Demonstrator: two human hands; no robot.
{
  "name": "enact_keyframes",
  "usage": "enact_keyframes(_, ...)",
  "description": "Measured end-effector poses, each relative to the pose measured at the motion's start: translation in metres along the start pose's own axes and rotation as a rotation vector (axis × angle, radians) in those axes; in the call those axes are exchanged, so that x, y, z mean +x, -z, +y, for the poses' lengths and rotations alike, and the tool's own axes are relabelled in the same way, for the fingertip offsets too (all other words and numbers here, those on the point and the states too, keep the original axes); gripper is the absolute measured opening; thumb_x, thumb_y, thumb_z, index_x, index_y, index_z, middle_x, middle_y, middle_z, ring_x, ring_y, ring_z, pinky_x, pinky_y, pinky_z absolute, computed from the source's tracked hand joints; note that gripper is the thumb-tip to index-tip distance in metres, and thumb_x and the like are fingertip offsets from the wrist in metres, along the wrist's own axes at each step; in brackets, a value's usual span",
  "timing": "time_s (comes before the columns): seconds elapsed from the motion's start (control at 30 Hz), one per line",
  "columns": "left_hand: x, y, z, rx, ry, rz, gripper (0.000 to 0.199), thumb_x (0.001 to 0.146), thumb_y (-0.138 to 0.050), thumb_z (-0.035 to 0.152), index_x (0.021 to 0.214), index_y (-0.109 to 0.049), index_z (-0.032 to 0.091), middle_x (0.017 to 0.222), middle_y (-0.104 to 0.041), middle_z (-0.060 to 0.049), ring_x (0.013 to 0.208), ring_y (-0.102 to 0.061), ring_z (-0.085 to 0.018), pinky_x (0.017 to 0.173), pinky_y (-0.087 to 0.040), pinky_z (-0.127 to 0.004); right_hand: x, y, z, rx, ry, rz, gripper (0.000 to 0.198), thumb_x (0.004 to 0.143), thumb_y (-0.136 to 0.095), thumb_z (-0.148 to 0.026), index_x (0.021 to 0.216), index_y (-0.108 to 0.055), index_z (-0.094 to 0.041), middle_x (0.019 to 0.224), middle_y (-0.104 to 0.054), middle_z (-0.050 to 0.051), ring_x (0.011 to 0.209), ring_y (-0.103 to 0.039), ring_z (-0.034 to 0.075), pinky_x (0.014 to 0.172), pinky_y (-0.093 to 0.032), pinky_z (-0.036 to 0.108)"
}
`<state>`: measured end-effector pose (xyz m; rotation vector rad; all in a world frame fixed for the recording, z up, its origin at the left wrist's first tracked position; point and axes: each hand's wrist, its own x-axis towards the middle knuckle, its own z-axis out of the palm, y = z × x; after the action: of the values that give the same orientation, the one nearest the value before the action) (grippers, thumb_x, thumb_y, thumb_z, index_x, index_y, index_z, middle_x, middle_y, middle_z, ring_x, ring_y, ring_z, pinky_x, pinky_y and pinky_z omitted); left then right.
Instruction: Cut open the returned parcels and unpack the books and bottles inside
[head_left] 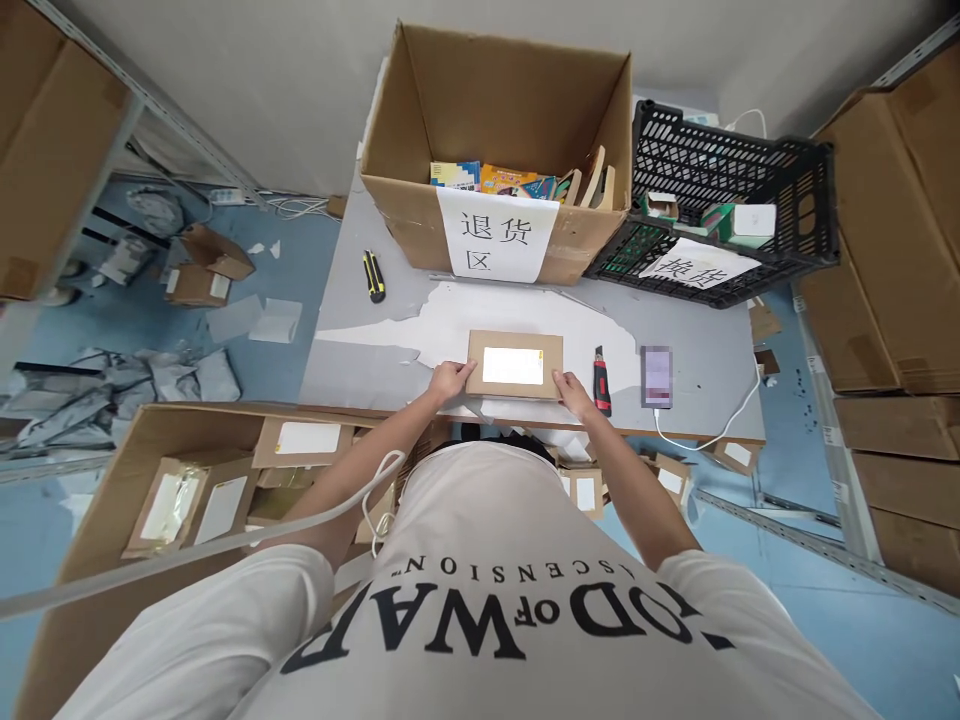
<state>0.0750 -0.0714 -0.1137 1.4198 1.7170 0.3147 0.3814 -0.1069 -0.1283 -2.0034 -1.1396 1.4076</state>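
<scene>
A small flat cardboard box [478,388] with a white label on its upper face lies at the front of the grey table [349,350]. My left hand [451,381] grips its left edge, thumb on top. At the right edge my right hand [574,393] holds it the same way; the fingers under the box are hidden. Just right of that hand lies a red and black utility knife [601,382]. Beyond it is a phone [657,377] with a lit screen and a white cable. A yellow and black utility knife [373,277] rests farther back on the left.
A large open carton [412,225] with books and a paper sign stands at the back, beside a black plastic crate [817,215] holding small boxes. At lower left, a big carton [82,560] contains several parcels. Shelves with cartons [847,290] flank the right side.
</scene>
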Motion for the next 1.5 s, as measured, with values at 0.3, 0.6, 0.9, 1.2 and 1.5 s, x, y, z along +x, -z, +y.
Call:
enact_keyframes(0.3, -0.012, -0.006, -0.053, -0.200, -0.040, -0.047, 0.056, 0.069, -0.063, 0.041, 0.117, -0.066, 0.013, 0.120, -0.067, -0.013, 0.111, -0.063, -0.029, 0.096, -0.047, -0.038, -0.007, 0.001, 0.044, 0.244, 0.056, 0.030, 0.055, 0.073, -0.060, -0.043, 0.124, -0.051, -0.024, 0.137, -0.053, 0.011, 0.118, -0.058, 0.026, 0.103, -0.042, 0.048)
enact_keyframes(0.6, -0.033, -0.021, -0.043, -0.135, -0.260, -0.138, 0.050, 0.083, -0.049, 0.044, 0.124, -0.061, 0.017, 0.119, -0.068, -0.007, 0.113, -0.061, -0.029, 0.100, -0.045, -0.041, -0.012, -0.018, 0.035, 0.207, 0.172, -0.062, 0.054, 0.067, -0.067, -0.035, 0.117, -0.049, -0.023, 0.117, -0.064, 0.009, 0.109, -0.060, 0.024, 0.102, -0.043, 0.047)
enact_keyframes(0.9, -0.036, 0.017, 0.016, 0.046, -0.148, 0.140, 0.058, 0.090, -0.035, 0.056, 0.089, -0.074, 0.013, 0.072, -0.070, -0.007, 0.071, -0.061, -0.021, 0.065, -0.041, -0.027, -0.024, 0.015, -0.020, 0.007, 0.227, 0.013, 0.047, 0.077, -0.049, -0.070, 0.088, -0.049, -0.024, 0.094, -0.066, 0.006, 0.091, -0.060, 0.023, 0.084, -0.047, 0.038)
enact_keyframes(1.2, -0.019, 0.018, 0.030, 0.112, -0.082, 0.142, 0.061, 0.087, -0.038, 0.061, 0.054, -0.063, 0.016, 0.051, -0.053, -0.005, 0.056, -0.047, -0.016, 0.056, -0.028, -0.028, -0.011, 0.024, -0.036, -0.185, 0.109, -0.001, 0.052, 0.077, -0.044, -0.074, 0.075, -0.047, -0.022, 0.076, -0.059, 0.002, 0.073, -0.053, 0.017, 0.072, -0.042, 0.031)
enact_keyframes(1.5, -0.013, 0.014, 0.022, -0.017, -0.048, 0.155, 0.061, 0.082, -0.044, 0.064, 0.050, -0.060, 0.016, 0.047, -0.049, -0.002, 0.058, -0.049, -0.015, 0.056, -0.032, -0.026, -0.001, 0.023, -0.024, -0.016, 0.044, -0.048, 0.051, 0.073, -0.052, -0.073, 0.081, -0.050, -0.022, 0.085, -0.058, 0.001, 0.074, -0.054, 0.015, 0.073, -0.048, 0.031)
